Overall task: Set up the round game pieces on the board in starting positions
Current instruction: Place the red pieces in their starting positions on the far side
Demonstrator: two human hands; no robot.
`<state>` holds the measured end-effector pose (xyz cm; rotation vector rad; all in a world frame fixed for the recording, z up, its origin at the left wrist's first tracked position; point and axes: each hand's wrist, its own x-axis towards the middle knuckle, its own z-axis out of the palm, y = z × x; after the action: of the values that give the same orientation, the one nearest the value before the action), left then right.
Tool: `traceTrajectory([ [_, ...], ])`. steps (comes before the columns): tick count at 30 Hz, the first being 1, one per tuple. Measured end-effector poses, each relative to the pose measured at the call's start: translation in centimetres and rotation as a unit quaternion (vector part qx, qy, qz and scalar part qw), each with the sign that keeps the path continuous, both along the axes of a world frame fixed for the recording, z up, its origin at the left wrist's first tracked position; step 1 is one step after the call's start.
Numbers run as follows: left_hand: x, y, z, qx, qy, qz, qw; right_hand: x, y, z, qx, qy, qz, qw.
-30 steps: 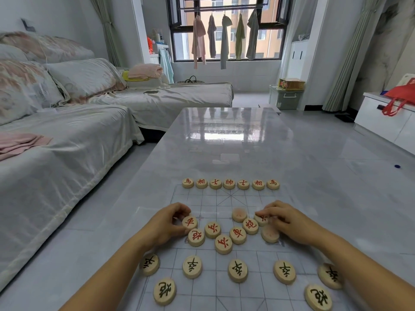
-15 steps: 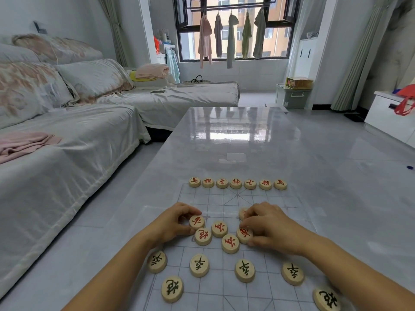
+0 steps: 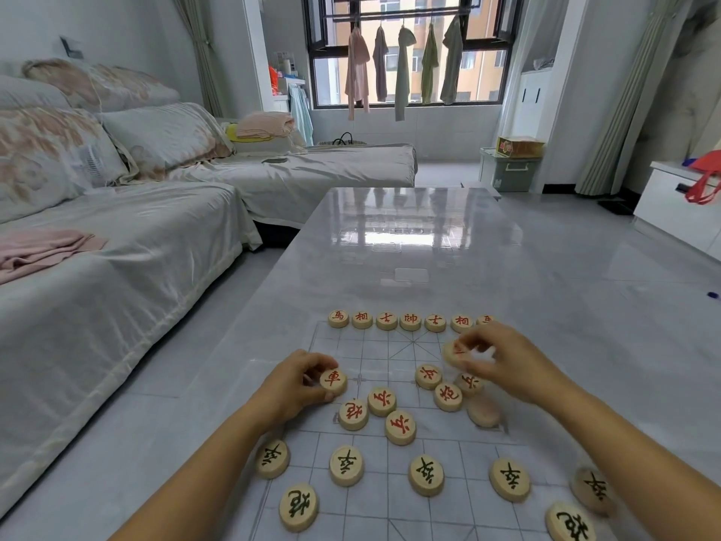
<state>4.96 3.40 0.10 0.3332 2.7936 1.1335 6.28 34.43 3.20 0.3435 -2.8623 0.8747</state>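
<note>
A clear gridded board (image 3: 390,497) lies on the glossy grey table. Several red-lettered wooden discs form a far row (image 3: 409,321). My left hand (image 3: 296,384) pinches a red-lettered disc (image 3: 332,379) at the board's left side. My right hand (image 3: 503,363) holds another red disc (image 3: 454,352), lifted and blurred, just below the right end of that row. Loose red discs (image 3: 400,426) cluster in the middle, one of them blank side up (image 3: 483,411). Black-lettered discs (image 3: 425,474) stand in a near row, with two more (image 3: 298,507) closer to me.
A covered sofa (image 3: 117,247) runs along the left of the table. The far half of the table (image 3: 409,236) reflects the window. A white cabinet with a red bag (image 3: 698,189) stands at the right.
My right hand has lifted a red disc from the middle cluster and moved it up and right toward the far row. My left hand has drawn its disc a little to the left.
</note>
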Motion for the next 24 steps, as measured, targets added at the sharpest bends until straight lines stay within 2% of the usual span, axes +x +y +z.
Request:
traceTrajectory([
  [3,-0.4,-0.6,-0.1,-0.028,0.029,0.070,0.997,-0.5,4.2,-0.5,0.031,-0.046,-0.100,0.993],
  [6,-1.0,-0.9,-0.3,-0.029,0.015,0.089,0.995,-0.5,6.7,-2.3,0.055,-0.089,-0.147,0.984],
  [12,-2.7,-0.3,-0.6,0.025,0.038,0.194,0.980,-1.4,7.0,-3.6,0.070,-0.054,-0.186,0.979],
  [24,-7.9,0.8,-0.7,-0.004,-0.012,0.301,0.954,-5.2,7.4,-4.2,0.076,-0.018,-0.256,0.963],
])
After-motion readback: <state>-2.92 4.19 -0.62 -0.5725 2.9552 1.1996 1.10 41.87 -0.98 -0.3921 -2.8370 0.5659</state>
